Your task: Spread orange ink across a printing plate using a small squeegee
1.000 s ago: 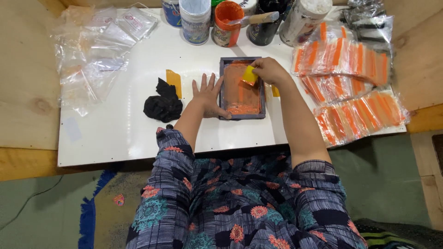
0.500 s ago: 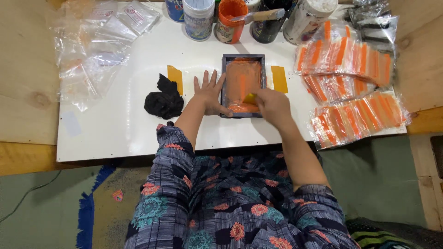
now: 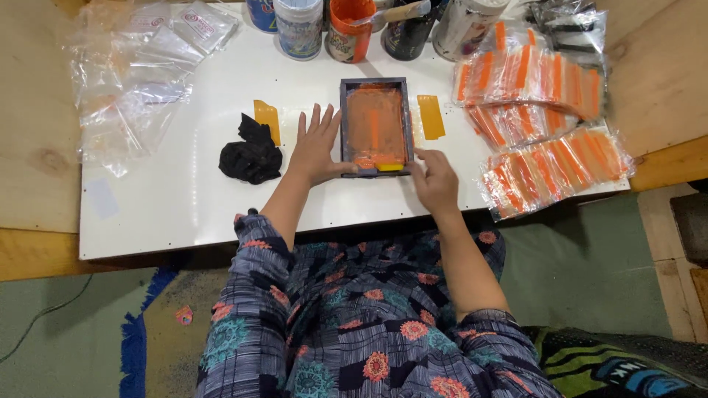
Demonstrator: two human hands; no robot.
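Note:
A small dark frame (image 3: 344,121) coated with orange ink lies flat on a white board (image 3: 177,199). My left hand (image 3: 315,146) rests spread flat at the frame's left side, thumb on its near corner. A small yellow scraper (image 3: 389,165) sits at the frame's near edge in a ridge of orange ink. Just right of the frame's near corner is my right hand (image 3: 435,180), empty, with the index finger stretched toward the frame. A crumpled black cloth (image 3: 251,152) lies left of my left hand.
Two yellow cards (image 3: 266,119) (image 3: 430,116) lie on either side of the frame. Ink jars and tubs (image 3: 349,28) line the far edge. Clear bags (image 3: 140,66) are piled at the left, bags of orange pieces (image 3: 542,110) at the right. Wooden boards flank the white board.
My right hand dragged the yellow scraper from the frame's far end to its near edge, let it go there and drew back to the right. The left hand stayed put.

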